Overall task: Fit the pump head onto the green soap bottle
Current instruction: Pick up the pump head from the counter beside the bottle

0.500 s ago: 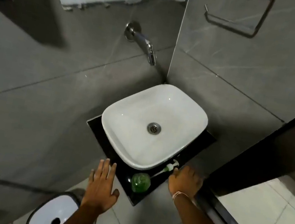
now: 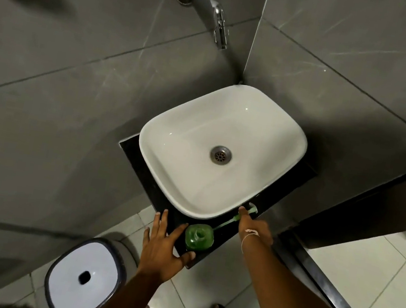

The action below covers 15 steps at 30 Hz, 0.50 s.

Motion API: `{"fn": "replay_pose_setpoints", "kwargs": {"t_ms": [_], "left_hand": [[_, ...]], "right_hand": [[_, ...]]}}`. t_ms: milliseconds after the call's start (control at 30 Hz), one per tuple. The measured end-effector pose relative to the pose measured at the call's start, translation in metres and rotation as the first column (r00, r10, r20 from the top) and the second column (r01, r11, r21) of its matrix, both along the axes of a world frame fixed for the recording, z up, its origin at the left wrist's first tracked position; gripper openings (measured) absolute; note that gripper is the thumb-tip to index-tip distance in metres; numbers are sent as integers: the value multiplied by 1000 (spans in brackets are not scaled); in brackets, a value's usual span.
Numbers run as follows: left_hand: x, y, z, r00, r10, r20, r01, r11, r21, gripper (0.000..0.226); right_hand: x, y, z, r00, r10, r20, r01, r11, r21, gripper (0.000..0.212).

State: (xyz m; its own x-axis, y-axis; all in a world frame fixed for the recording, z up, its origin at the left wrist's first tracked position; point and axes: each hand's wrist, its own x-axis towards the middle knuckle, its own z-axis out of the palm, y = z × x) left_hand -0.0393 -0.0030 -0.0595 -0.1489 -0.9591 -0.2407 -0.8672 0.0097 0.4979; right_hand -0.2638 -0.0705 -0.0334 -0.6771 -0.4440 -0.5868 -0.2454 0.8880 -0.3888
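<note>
Left hand [image 2: 163, 248] now nearer bottle [image 2: 199, 236]

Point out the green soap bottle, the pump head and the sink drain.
green soap bottle [image 2: 199, 235]: head view, open neck.
pump head [image 2: 252, 209]: head view, white top by the fingertip.
sink drain [image 2: 220, 154]: head view, metal grate.

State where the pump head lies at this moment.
In the head view the pump head lies on the black counter, right of the open green bottle, against the white basin's front edge, under the right hand.
</note>
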Motion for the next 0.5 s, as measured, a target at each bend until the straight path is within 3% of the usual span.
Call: {"fn": "replay_pose_setpoints", "kwargs": {"t_ms": [200, 367, 433, 500], "left_hand": [[-5, -4, -1, 995, 29, -93, -34, 998, -52, 66], [-6, -6, -4, 992, 50, -116, -57, 997, -60, 65], [-5, -7, -6, 993, 48, -109, -55, 997, -59, 67], [-4, -8, -8, 995, 45, -93, -50, 997, -53, 67]], "right_hand": [[0, 0, -2, 992, -75, 98, 81, 995, -56, 69], [-1, 6, 9, 889, -303, 344, 360, 926, -113, 52], [-3, 17, 21, 891, -318, 324, 404, 882, -245, 43], [-2, 36, 39, 936, -260, 239, 346, 809, -475, 36]]}}
